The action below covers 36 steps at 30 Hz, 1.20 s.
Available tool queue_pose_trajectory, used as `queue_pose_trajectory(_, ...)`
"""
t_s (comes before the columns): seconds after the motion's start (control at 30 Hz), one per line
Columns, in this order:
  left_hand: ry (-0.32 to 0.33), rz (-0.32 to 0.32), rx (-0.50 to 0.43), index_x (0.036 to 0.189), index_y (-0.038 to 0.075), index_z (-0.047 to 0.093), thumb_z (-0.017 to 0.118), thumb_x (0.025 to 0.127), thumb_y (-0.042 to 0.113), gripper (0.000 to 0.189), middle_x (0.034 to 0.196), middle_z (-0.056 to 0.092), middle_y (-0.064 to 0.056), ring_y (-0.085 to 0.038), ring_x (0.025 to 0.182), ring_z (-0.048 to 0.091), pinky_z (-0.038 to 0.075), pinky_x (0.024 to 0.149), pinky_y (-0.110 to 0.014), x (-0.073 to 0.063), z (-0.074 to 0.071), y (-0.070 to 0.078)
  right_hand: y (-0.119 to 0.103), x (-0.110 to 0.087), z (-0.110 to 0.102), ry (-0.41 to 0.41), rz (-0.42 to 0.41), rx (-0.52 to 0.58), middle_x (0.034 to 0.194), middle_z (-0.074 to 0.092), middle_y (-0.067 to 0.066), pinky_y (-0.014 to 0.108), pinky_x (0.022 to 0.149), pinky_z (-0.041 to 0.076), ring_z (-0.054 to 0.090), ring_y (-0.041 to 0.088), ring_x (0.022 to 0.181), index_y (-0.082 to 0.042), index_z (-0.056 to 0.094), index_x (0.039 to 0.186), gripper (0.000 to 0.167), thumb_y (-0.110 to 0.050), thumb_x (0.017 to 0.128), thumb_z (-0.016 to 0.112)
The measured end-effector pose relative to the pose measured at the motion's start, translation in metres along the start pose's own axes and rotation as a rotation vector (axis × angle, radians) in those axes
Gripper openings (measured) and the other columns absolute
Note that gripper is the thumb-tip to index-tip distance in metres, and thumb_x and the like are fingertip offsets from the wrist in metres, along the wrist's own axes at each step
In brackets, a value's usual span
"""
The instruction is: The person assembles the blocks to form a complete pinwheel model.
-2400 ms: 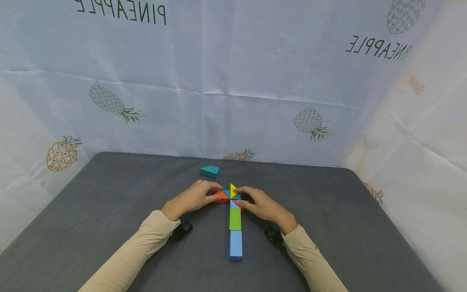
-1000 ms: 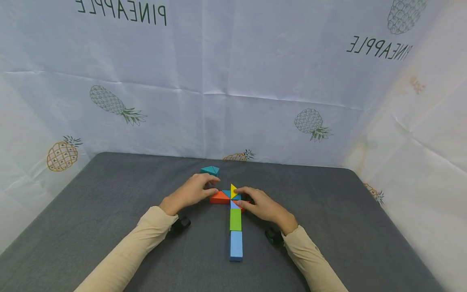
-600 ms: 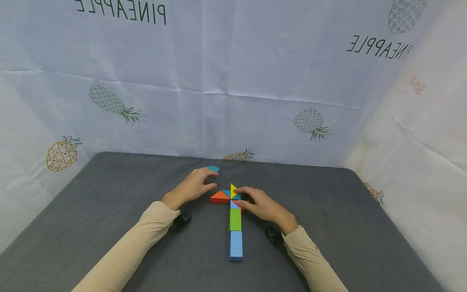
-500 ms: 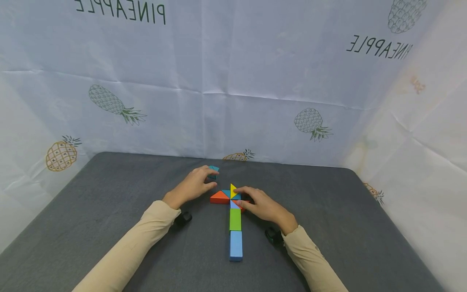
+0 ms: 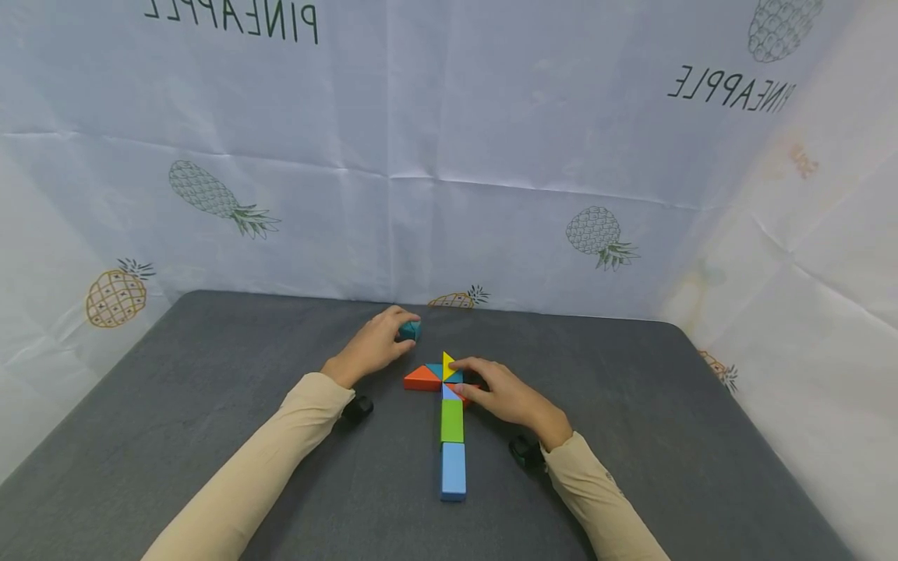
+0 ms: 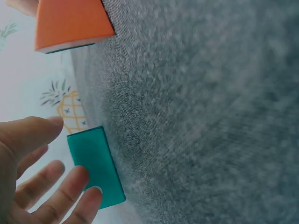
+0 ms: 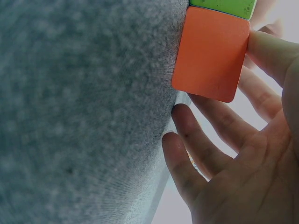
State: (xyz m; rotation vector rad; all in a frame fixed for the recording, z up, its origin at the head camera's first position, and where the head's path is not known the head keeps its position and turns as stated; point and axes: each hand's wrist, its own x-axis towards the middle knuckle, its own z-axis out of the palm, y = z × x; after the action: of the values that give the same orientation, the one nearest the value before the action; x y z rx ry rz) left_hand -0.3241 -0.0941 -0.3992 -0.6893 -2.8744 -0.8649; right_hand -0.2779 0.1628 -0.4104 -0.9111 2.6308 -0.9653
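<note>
My left hand (image 5: pixel 373 344) reaches around the teal triangular blocks (image 5: pixel 410 330) at the back of the table. In the left wrist view its thumb stands apart from the teal face, while the fingertips overlap its lower edge. My right hand (image 5: pixel 503 393) holds the windmill-like cluster of blocks: its thumb is on the red triangular block (image 7: pixel 211 53), its index finger at the yellow triangular block (image 5: pixel 447 366). Another red triangular block (image 5: pixel 422 379) lies on the cluster's left side, beside blue triangles. The right hand's fingertips hide part of the cluster.
A green block (image 5: pixel 452 421) and a light blue block (image 5: pixel 453 471) run in a line from the cluster towards me. All lie on the dark grey table (image 5: pixel 617 467). A pineapple-print curtain (image 5: pixel 491 140) hangs behind the table's back edge.
My left hand has let go of the left red block and moved back to the teal blocks, now around them. The right hand has stayed at the cluster.
</note>
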Motion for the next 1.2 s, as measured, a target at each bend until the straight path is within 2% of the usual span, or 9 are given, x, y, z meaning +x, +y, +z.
queue_pose_trajectory(0.23, -0.018, -0.030, 0.019, 0.144, 0.004, 0.051, 0.068, 0.095, 0.013, 0.052, 0.140, 0.050, -0.016, -0.027, 0.099, 0.063, 0.054, 0.087, -0.043, 0.007, 0.002, 0.001, 0.001, 0.001, 0.000, -0.006, 0.003, 0.005, 0.143, 0.055, 0.008, 0.045, 0.103, 0.047, 0.056, 0.025, 0.125, -0.009, 0.052, 0.142, 0.043, -0.024, 0.102, 0.058)
queue_pose_trajectory(0.47, -0.038, -0.058, 0.054, 0.145, 0.005, 0.050, 0.067, 0.096, 0.015, 0.053, 0.143, 0.049, -0.017, -0.035, 0.123, 0.055, 0.048, 0.101, -0.050, 0.014, 0.004, 0.003, 0.002, 0.002, 0.000, -0.010, 0.000, 0.011, 0.142, 0.056, 0.008, 0.044, 0.102, 0.048, 0.057, 0.024, 0.123, -0.009, 0.052, 0.142, 0.043, -0.024, 0.102, 0.057)
queue_pose_trajectory(0.57, -0.051, -0.070, 0.068, 0.145, 0.004, 0.050, 0.066, 0.096, 0.015, 0.052, 0.144, 0.048, -0.017, -0.035, 0.126, 0.054, 0.048, 0.102, -0.050, 0.016, 0.006, 0.003, 0.001, 0.002, 0.000, -0.009, 0.002, 0.013, 0.142, 0.056, 0.008, 0.044, 0.101, 0.048, 0.058, 0.024, 0.123, -0.009, 0.052, 0.142, 0.042, -0.023, 0.102, 0.057)
queue_pose_trajectory(0.9, -0.076, -0.069, 0.110, 0.138, 0.004, 0.057, 0.065, 0.096, 0.007, 0.043, 0.136, 0.051, -0.017, -0.033, 0.118, 0.058, 0.051, 0.097, -0.044, 0.019, 0.008, 0.004, 0.001, 0.001, 0.000, -0.005, 0.002, 0.005, 0.142, 0.056, 0.008, 0.044, 0.101, 0.048, 0.057, 0.023, 0.122, -0.009, 0.052, 0.142, 0.042, -0.022, 0.102, 0.057)
queue_pose_trajectory(1.2, -0.105, -0.073, 0.081, 0.130, 0.007, 0.064, 0.067, 0.095, 0.010, 0.035, 0.123, 0.054, -0.012, -0.026, 0.105, 0.058, 0.052, 0.092, -0.040, 0.016, 0.006, 0.009, 0.000, 0.001, -0.001, -0.005, 0.008, 0.007, 0.143, 0.055, 0.008, 0.046, 0.104, 0.046, 0.056, 0.025, 0.126, -0.009, 0.052, 0.142, 0.042, -0.023, 0.102, 0.058)
